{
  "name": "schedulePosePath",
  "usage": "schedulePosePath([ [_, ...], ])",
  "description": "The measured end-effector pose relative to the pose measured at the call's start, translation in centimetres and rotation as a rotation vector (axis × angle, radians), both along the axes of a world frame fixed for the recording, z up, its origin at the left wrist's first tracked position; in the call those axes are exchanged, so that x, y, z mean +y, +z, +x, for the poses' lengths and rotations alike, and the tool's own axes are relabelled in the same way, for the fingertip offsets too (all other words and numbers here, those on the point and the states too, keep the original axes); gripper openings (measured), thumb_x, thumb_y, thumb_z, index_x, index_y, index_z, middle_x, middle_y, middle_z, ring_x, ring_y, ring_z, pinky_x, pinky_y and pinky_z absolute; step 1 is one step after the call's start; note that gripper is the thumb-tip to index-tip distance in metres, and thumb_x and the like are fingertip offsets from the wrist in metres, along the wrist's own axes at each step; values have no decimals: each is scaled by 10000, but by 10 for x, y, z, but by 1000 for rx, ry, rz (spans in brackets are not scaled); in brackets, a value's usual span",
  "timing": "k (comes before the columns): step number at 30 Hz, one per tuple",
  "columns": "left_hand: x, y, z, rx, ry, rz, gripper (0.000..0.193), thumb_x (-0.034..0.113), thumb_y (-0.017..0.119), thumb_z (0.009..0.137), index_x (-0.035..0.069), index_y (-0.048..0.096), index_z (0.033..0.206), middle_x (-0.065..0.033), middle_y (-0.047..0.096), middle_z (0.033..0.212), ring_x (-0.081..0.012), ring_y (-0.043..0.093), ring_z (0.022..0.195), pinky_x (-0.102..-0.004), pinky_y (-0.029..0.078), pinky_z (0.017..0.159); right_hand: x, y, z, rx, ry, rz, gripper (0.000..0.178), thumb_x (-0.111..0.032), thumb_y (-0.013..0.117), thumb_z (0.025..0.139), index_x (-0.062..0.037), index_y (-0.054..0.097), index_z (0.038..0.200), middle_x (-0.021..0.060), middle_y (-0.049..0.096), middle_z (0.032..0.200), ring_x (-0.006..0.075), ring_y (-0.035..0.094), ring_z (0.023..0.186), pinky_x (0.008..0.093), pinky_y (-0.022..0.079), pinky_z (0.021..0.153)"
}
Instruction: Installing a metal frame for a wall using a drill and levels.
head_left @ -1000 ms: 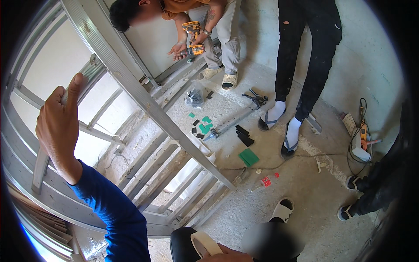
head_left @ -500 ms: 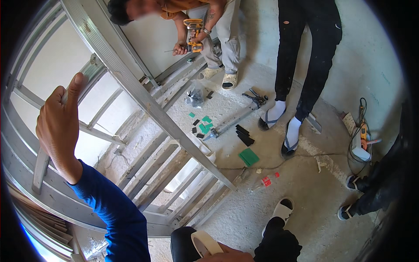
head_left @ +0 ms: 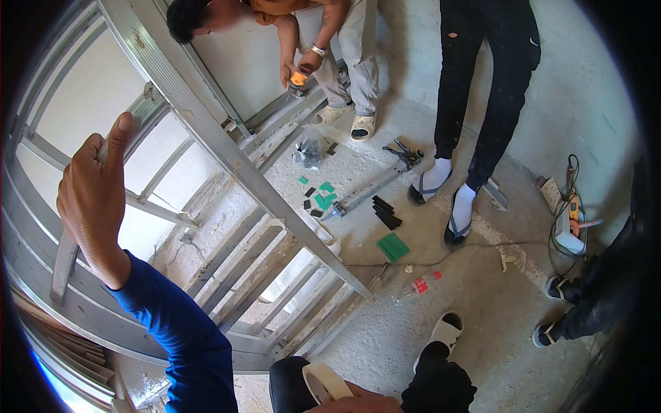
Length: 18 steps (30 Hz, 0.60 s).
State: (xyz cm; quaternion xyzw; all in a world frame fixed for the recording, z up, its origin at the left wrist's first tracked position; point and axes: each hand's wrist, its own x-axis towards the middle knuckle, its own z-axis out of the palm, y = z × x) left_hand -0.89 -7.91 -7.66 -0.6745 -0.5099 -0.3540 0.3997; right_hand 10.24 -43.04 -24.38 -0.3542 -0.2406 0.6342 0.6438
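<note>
My left hand (head_left: 93,199), in a blue sleeve, is raised at the left with its fingers wrapped round a rung of an aluminium stepladder (head_left: 227,155). The thumb points up along the metal. At the lower edge, my right hand (head_left: 372,401) is partly cut off by the frame. It holds a roll of cream masking tape (head_left: 327,383) against my dark-clothed leg. Most of that hand's fingers are out of sight.
Beyond the ladder a bending co-worker (head_left: 330,34) holds a yellow-and-black power tool (head_left: 298,79). Another person's black-trousered legs (head_left: 485,89) stand near a caulking gun (head_left: 375,186). Green pads (head_left: 392,247), a plastic bottle (head_left: 418,286) and a corded tool (head_left: 573,206) lie around.
The co-worker has swung the power tool lower and turned it, with the head leaning further down. My hands, the ladder and the tape roll have stayed in place.
</note>
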Motion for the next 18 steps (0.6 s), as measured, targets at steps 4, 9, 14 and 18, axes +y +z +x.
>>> schedulePosePath([
  [4,-4,5,4,12,48,-42,724,822,463,820,134,622,662,-30,561,565,-125,578,552,-317,475,582,-2,1,1,28,-19,49,202,-80,677,925,6,702,1105,-30,525,838,34,425,691,208,327,612],
  [9,-11,8,11,-62,59,-129,757,798,450,855,81,664,738,-85,611,646,-235,616,635,-384,493,709,-3,8,8,-90,25,-49,195,-99,677,933,-6,704,1102,-30,495,813,30,398,616,222,303,545],
  [14,8,5,-9,-11,143,-26,887,824,394,844,70,683,1209,-179,697,1153,-352,654,1113,-503,475,989,1,9,6,78,15,-4,170,-100,687,924,-18,715,1071,-27,486,841,38,380,592,238,301,528],
  [18,11,8,-14,7,96,-95,847,810,386,857,99,690,1204,-171,706,1129,-336,672,1085,-508,518,933,5,6,13,-98,-23,58,174,-108,731,887,-53,727,1052,-5,495,867,55,389,621,258,311,542],
])
